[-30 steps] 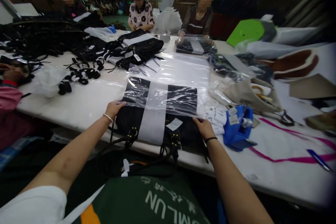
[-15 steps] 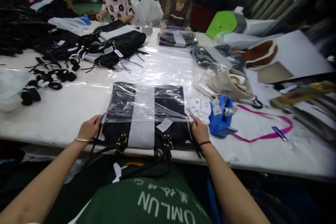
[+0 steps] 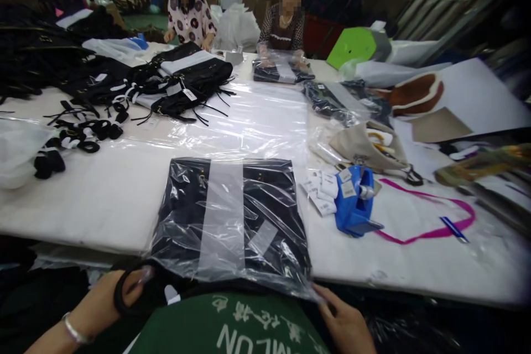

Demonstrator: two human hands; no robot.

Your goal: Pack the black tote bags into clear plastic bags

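Observation:
A black handbag (image 3: 269, 193) lies flat at the table's front edge inside a clear plastic bag (image 3: 174, 254). A pale strip (image 3: 223, 204) runs down its middle, and a pale tag (image 3: 263, 237) shows through the plastic. My left hand (image 3: 110, 298) is closed at the near left corner of the plastic bag, with a black strap loop (image 3: 118, 290) around its fingers. On the opposite side, my right hand (image 3: 342, 318) pinches the plastic's near right corner. The handbag's near end is partly hidden beneath the plastic and against my green apron (image 3: 199, 323).
Black bags (image 3: 191, 72) and bundled straps (image 3: 87, 135) lie at left. A blue tape dispenser (image 3: 352, 204), labels (image 3: 321, 191), a beige pouch (image 3: 369, 149) and a pink strap (image 3: 431, 232) are at right. Across the table, a co-worker (image 3: 286, 22) handles a wrapped bag (image 3: 282, 71).
Both hands have moved toward me and down past the table edge. The plastic's near edge has slid over the lower part of the handbag, which now lies under plastic with its tag.

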